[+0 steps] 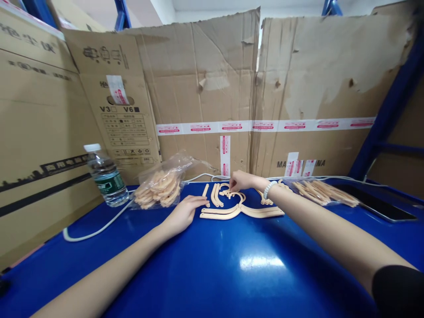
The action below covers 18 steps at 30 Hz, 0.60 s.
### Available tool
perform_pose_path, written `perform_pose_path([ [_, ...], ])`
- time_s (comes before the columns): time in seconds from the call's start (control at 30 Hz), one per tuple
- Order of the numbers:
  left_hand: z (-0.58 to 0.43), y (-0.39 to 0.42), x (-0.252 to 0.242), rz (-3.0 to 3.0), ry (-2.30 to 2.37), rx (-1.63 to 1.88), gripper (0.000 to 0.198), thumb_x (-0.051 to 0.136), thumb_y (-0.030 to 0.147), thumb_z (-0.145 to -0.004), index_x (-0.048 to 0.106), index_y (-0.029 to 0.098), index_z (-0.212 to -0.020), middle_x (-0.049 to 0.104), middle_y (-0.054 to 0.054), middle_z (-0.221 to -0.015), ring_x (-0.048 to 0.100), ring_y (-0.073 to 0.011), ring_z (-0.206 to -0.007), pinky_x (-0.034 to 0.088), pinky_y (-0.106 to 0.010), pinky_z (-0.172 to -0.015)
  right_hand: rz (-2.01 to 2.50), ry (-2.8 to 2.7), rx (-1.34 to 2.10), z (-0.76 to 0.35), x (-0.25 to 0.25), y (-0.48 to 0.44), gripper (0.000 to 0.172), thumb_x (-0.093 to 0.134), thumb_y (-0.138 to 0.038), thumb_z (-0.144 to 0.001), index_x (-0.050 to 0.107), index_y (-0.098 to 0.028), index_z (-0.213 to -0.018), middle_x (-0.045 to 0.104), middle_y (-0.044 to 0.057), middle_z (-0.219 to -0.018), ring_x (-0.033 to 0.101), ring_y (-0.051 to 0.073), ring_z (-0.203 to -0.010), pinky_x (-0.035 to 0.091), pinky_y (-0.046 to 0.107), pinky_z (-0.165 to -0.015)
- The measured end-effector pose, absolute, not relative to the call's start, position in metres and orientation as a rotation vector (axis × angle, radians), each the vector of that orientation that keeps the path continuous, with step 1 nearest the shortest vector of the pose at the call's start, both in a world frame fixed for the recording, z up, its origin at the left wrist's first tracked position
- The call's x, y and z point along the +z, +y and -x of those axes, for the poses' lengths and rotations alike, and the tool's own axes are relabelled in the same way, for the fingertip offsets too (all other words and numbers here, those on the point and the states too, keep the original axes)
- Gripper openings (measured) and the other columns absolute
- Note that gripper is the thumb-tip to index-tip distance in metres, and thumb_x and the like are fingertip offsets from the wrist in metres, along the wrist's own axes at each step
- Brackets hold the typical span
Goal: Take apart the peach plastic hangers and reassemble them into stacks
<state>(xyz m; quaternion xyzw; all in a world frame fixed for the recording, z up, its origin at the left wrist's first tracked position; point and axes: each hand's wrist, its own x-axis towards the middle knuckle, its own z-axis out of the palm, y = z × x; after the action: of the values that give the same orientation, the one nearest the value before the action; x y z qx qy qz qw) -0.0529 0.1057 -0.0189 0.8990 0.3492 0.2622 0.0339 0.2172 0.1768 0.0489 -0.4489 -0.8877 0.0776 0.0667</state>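
My left hand [183, 213] rests on the table, fingers stretched out, with the tips at the lower end of a short straight beige strip [206, 191]. Over a group of small hook-shaped beige pieces [225, 192], my right hand [244, 181] has its fingers pinched together; what lies between them is too small to make out. Nearest me lie long curved beige arms, like folding hanger parts: a left pair [220, 214] and a right pair [263, 212], meeting near a curved hook [241, 196]. Shorter curved strips [217, 195] stand side by side behind the left pair. More pieces [266, 201] are partly hidden by my right forearm.
A clear bag of beige pieces [159, 187] and a water bottle [108, 179] stand at left. At right are another bag of strips [323, 192] and a dark phone-like slab [380, 204]. Cardboard [205, 97] walls the back of the blue table [198, 269]; a white cable [96, 235] runs along it.
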Motion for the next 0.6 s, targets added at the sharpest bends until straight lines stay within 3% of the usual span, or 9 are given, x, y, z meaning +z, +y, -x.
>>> perform_pose_path([
  [0.4, 0.052, 0.103, -0.018, -2.796, 1.083, 0.857, 0.043, 0.042, -0.001, -0.087, 0.067, 0.021, -0.113, 0.065, -0.007, -0.116, 0.057, -0.0222, -0.108, 0.046, -0.042, -0.098, 1.236, -2.442, 0.085, -0.218, 0.041, 0.175, 0.009, 0.065, -0.014, -0.069, 0.074, -0.014, -0.071, 0.072, 0.006, -0.073, 0.063, 0.016, -0.066, 0.041, 0.023, -0.06],
  [0.6, 0.051, 0.103, -0.018, -2.842, 1.122, 0.851, 0.032, 0.046, 0.004, -0.09, 0.066, 0.02, -0.11, 0.062, -0.008, -0.107, 0.056, -0.0223, -0.099, 0.046, -0.041, -0.094, 1.177, -2.068, -0.035, -0.241, 0.051, 0.128, 0.016, 0.054, -0.025, -0.081, 0.065, -0.014, -0.075, 0.061, 0.003, -0.064, 0.053, 0.013, -0.06, 0.036, 0.024, -0.056],
])
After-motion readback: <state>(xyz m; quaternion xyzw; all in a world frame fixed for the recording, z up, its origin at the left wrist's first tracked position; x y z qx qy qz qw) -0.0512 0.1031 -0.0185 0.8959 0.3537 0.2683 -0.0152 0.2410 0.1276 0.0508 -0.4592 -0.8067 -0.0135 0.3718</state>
